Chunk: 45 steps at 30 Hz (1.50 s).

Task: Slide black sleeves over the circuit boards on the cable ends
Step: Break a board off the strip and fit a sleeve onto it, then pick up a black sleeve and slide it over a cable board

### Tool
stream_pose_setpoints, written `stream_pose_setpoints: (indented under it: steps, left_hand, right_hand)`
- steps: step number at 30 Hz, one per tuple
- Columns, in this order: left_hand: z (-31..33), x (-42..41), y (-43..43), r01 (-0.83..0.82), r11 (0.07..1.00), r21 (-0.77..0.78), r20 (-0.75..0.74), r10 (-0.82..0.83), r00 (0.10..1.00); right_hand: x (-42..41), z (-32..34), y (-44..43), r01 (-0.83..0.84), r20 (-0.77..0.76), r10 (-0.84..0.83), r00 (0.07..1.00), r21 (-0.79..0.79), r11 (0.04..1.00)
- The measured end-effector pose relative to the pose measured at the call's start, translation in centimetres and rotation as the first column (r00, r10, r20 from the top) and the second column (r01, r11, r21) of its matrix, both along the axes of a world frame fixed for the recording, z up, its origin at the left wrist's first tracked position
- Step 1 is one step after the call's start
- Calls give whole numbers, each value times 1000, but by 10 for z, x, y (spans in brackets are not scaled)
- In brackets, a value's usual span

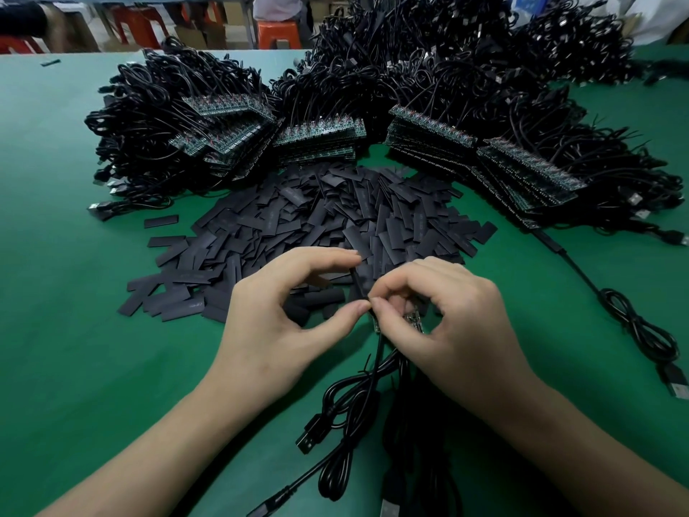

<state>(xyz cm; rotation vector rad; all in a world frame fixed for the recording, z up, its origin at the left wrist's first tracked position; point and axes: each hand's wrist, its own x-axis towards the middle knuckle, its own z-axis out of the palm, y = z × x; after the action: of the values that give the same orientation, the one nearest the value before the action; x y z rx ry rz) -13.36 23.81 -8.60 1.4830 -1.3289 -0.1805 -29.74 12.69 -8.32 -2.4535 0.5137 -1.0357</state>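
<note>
Where the 2 hands meet just above the near table edge, the left hand pinches a black sleeve between thumb and forefinger, the sleeve standing edge-on to the camera. Touching it from the right, the right hand pinches a small board with its curled fingers and thumb; most of the board is hidden under them. Its cable drops toward the camera into loose coils ending in a USB plug. Just beyond the hands lies a wide pile of flat sleeves. Behind that, fanned stacks of boards rest against heaps of black cables. All of it sits on a green table. An orange stool stands beyond the far edge.
</note>
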Motion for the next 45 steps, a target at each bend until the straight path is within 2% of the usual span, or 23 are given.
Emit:
stream_pose_setpoints:
  steps: [6, 10, 12, 14, 17, 19, 21, 22, 23, 25, 27, 29, 33, 36, 39, 42, 45]
  left_hand:
    - [-4, 2, 0, -47, 999, 5, -77, 48, 996]
    - [-6, 2, -2, -57, 998, 31, -84, 59, 995]
    - [-6, 3, -2, -91, 994, 60, 14, 90, 996]
    - [-8, 3, -2, -135, 984, 113, 155, 117, 981]
    - [-8, 0, -1, -141, 968, 207, 307, 73, 949]
    - [-8, -2, -1, -126, 958, 257, 387, 18, 922]
    - [-8, -5, -2, -119, 947, 299, 442, -27, 897]
    - [-8, -5, -2, -118, 940, 320, 461, -45, 886]
    - [-9, -6, -2, -119, 933, 340, 476, -62, 877]
    - [-10, -7, -3, -125, 919, 374, 495, -83, 865]
    - [-10, -8, -3, -122, 906, 406, 490, -103, 865]
    - [-9, -9, -5, -94, 904, 417, 452, -117, 884]
    - [-4, -8, -5, -14, 949, 315, 236, -65, 970]
    - [-1, -11, -3, 46, 968, 246, -7, -46, 999]
    - [1, -11, -3, 115, 968, 223, -177, -75, 981]
    - [2, -10, -3, 117, 970, 215, -346, -37, 938]
    - [3, -8, -4, 111, 968, 227, -442, 1, 897]
  right_hand:
    - [0, -2, 3, -13, -86, 16, 996, 29, 1000]
    - [-1, -2, -3, 46, -58, -36, 998, 176, 983]
    - [-6, 2, -15, 105, -12, -106, 994, 283, 953]
    - [-15, 8, -36, 241, -40, -242, 969, 326, 914]
    - [-36, 18, -74, 500, -300, -427, 853, 232, 835]
    - [-51, 21, -91, 631, -494, -519, 697, 79, 772]
    - [-60, 22, -96, 677, -605, -590, 535, -111, 727]
    - [-62, 23, -95, 677, -609, -617, 498, -173, 716]
    - [-61, 24, -93, 666, -578, -637, 510, -204, 718]
    - [-53, 26, -82, 594, -473, -593, 652, -169, 787]
    - [-39, 26, -66, 448, -390, -412, 823, 1, 894]
    - [-24, 20, -47, 300, -360, -230, 904, 151, 942]
    - [-12, 6, -30, 152, -379, -67, 923, 199, 968]
    - [-11, 1, -31, 91, -324, 47, 945, 397, 913]
    - [-10, -1, -30, -13, -189, 166, 968, 621, 784]
    - [-9, -1, -27, -45, -138, 183, 973, 667, 744]
    - [-8, 0, -21, -77, -132, 232, 964, 693, 717]
